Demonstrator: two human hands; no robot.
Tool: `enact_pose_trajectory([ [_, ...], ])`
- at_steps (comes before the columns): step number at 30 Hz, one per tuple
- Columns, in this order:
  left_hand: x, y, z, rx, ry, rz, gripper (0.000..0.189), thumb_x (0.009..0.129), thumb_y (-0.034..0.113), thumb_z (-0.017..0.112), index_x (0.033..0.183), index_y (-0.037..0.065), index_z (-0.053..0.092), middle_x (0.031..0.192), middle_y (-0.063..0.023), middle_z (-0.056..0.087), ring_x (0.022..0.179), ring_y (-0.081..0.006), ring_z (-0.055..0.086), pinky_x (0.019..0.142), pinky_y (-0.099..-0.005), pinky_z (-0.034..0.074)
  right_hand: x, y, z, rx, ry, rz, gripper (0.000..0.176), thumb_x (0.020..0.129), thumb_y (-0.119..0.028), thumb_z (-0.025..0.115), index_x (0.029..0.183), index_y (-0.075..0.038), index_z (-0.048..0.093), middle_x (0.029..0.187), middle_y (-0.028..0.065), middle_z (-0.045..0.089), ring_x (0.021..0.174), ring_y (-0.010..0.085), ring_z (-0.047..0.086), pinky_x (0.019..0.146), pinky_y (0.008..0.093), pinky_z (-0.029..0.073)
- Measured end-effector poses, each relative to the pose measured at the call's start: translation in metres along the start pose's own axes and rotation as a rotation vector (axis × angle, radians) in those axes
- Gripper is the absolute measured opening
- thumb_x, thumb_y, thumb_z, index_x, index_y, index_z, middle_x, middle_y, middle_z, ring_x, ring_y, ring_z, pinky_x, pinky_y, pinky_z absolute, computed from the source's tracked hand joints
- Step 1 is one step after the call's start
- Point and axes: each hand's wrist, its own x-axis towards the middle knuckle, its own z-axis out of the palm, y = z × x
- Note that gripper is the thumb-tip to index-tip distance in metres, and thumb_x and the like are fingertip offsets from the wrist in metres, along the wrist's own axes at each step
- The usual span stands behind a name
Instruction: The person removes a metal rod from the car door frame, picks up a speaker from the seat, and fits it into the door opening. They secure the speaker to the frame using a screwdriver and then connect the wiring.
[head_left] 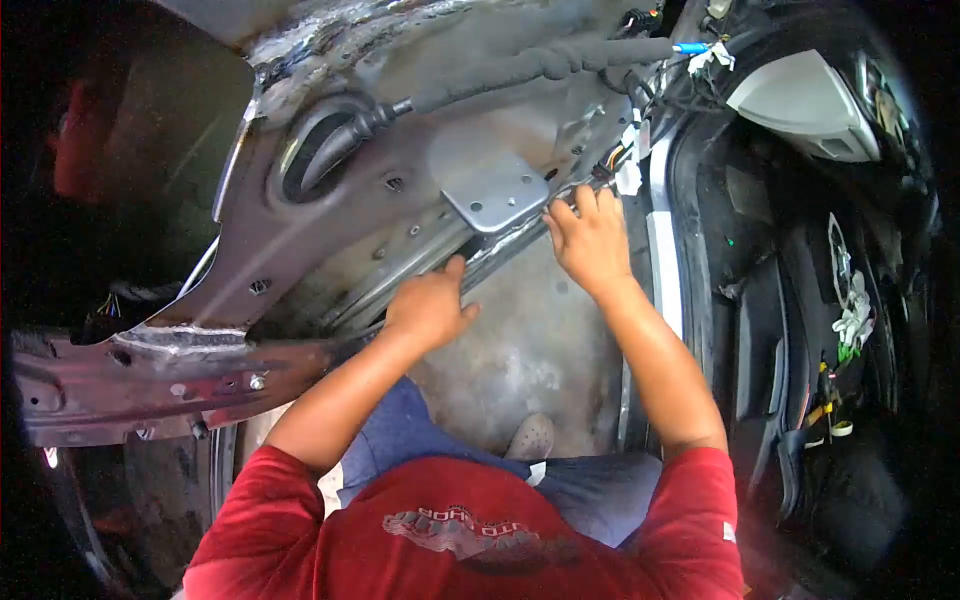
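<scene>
My left hand [428, 305] rests at the dark lower edge of the bare metal body panel [470, 130]. Its index finger points up toward the edge and the thumb stands apart; the other fingertips are partly hidden. My right hand [592, 240] is farther right, its fingers bent and pressed onto the narrow metal rail [510, 243]. Whatever lies under those fingertips is too small to make out. Between the hands, a grey metal plate with holes [505, 195] juts out over the rail. Its right corner almost touches my right thumb.
A foam-wrapped cable [540, 65] crosses above the panel to a blue connector [690, 48]. Loose wires with white tape [628, 160] hang near my right hand. A black door-seal frame [690, 250] and a light grey trim piece [805, 95] are at right. White gloves [852, 315] lie beyond.
</scene>
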Motion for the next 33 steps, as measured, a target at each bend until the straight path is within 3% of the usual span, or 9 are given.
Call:
enact_pose_trajectory([
  [1,0.0,0.0,-0.002,-0.001,-0.001,-0.006,0.065,0.089,0.042,0.077,0.134,0.001,0.052,0.107,-0.0294,0.074,0.101,-0.0468,0.072,0.09,-0.055,0.056,-0.004,0.0,0.017,0.005,-0.001,-0.003,0.019,0.099,-0.03,0.068,0.099,-0.011,0.071,0.106,0.01,0.065,0.093,0.0286,0.059,0.082,0.0423,0.047],
  [3,-0.002,0.004,-0.004,0.004,-0.008,-0.006,0.062,0.09,0.039,0.076,0.131,-0.001,0.051,0.104,-0.0264,0.075,0.098,-0.0447,0.074,0.087,-0.0534,0.058,-0.02,-0.007,0.048,1.297,-0.37,0.861,0.031,0.107,-0.038,0.058,0.098,-0.01,0.067,0.089,0.0073,0.065,0.07,0.0189,0.052,0.069,0.0363,0.044],
  [4,-0.002,0.006,-0.006,0.003,-0.014,-0.003,0.062,0.09,0.039,0.076,0.131,-0.001,0.051,0.104,-0.0264,0.075,0.098,-0.0447,0.074,0.087,-0.0534,0.058,-0.019,-0.016,0.041,1.295,-0.371,0.868,0.031,0.107,-0.038,0.058,0.098,-0.01,0.067,0.089,0.0073,0.065,0.07,0.0189,0.052,0.069,0.0363,0.044],
  [6,-0.001,0.008,-0.01,-0.005,-0.039,-0.041,0.064,0.089,0.04,0.077,0.132,-0.001,0.052,0.105,-0.0261,0.075,0.098,-0.0444,0.074,0.087,-0.0532,0.058,-0.015,-0.035,0.026,1.974,-0.274,1.302,0.04,0.111,-0.044,0.049,0.097,-0.01,0.063,0.078,0.0057,0.063,0.059,0.0125,0.043,0.059,0.0308,0.039],
  [8,0.0,0.004,-0.006,-0.008,-0.023,-0.025,0.065,0.089,0.04,0.077,0.132,-0.001,0.052,0.105,-0.026,0.075,0.099,-0.0444,0.073,0.087,-0.0532,0.058,-0.015,-0.037,0.027,2.009,-0.228,1.287,0.037,0.109,-0.044,0.052,0.098,-0.011,0.061,0.081,0.0076,0.064,0.058,0.0123,0.042,0.057,0.029,0.037],
  [14,-0.004,0.008,-0.013,-0.02,-0.009,-0.017,0.065,0.088,0.04,0.078,0.132,-0.001,0.052,0.104,-0.0257,0.075,0.099,-0.0444,0.073,0.088,-0.0531,0.058,-0.025,-0.013,0.016,1.541,-0.378,1.029,0.036,0.11,-0.04,0.052,0.096,-0.009,0.065,0.081,0.0092,0.066,0.061,0.0203,0.054,0.063,0.0365,0.046],
  [17,-0.005,0.005,-0.01,-0.031,-0.02,-0.016,0.066,0.089,0.039,0.077,0.134,-0.001,0.052,0.105,-0.0259,0.075,0.099,-0.0446,0.073,0.088,-0.0532,0.057,-0.017,-0.009,0.006,0.42,-0.26,0.501,0.027,0.106,-0.034,0.058,0.107,-0.011,0.072,0.101,0.0157,0.067,0.097,0.041,0.063,0.089,0.0509,0.051],
  [24,-0.001,0.005,-0.008,-0.056,-0.044,-0.035,0.068,0.087,0.043,0.079,0.134,0.001,0.053,0.107,-0.0275,0.074,0.103,-0.0462,0.072,0.092,-0.0551,0.055,0.003,0.006,-0.013,0.074,-0.183,-0.045,0.02,0.095,-0.031,0.071,0.104,-0.014,0.076,0.105,0.0095,0.066,0.104,0.0323,0.062,0.088,0.0483,0.047],
  [33,-0.002,0.004,-0.01,-0.067,-0.035,-0.038,0.072,0.085,0.043,0.08,0.137,0.0,0.053,0.106,-0.0282,0.074,0.103,-0.047,0.071,0.092,-0.0546,0.055,0.003,-0.003,-0.023,-0.044,-0.157,-0.045,0.018,0.092,-0.03,0.074,0.102,-0.014,0.074,0.1,0.0063,0.063,0.099,0.0294,0.058,0.084,0.0451,0.044],
])
